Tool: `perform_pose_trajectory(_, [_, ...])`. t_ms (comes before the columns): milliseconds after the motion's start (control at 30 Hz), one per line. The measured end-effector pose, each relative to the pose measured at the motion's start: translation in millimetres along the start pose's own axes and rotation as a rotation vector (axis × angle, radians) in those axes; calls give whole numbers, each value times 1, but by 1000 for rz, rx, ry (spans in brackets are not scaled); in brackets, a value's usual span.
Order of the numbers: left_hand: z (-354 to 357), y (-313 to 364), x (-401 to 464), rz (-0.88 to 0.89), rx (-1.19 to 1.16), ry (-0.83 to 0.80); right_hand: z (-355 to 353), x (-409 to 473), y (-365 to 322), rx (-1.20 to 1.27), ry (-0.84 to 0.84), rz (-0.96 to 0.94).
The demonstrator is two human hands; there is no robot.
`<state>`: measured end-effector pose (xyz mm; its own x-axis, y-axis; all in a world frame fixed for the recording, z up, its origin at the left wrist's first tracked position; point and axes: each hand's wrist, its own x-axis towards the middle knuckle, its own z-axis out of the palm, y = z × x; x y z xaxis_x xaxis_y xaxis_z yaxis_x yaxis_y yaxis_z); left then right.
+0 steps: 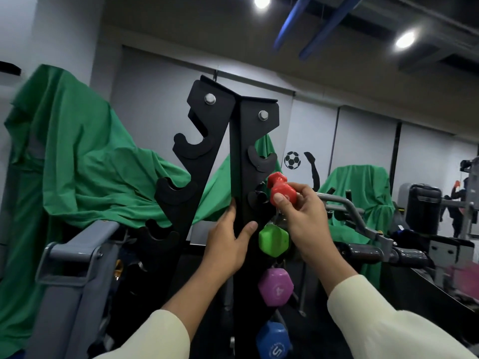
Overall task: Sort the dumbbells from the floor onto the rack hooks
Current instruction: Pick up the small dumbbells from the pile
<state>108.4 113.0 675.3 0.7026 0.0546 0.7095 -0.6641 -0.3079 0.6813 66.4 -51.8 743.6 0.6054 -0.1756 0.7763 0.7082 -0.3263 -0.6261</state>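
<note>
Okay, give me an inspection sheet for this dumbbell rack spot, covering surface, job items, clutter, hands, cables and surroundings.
Surface: tall black metal rack; upper hooks bare.
Job's things: small red dumbbell held at a right-side hook, above a green hexagonal dumbbell, a purple one and a blue one down the rack's right side.
Clutter: green cloth draped behind the rack.
Hands: left hand grips the rack's upright; right hand pinches the red dumbbell.
Cables: nothing seen.
Surroundings: grey gym machine frame, football wall sticker, ceiling lights.
</note>
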Motion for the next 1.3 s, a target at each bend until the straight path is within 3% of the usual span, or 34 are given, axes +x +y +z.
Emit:
perform_pose_trajectory(400, [1,-8,3,24,9,0,9,17,-8,10,-213,79])
perform_pose_trajectory(967, [2,-5,1,51,37,14,7,21,-16,-129,-234,56])
perform_pose_trajectory(1300, [3,0,-3,32,45,-15,2,0,-17,-367,-283,49])
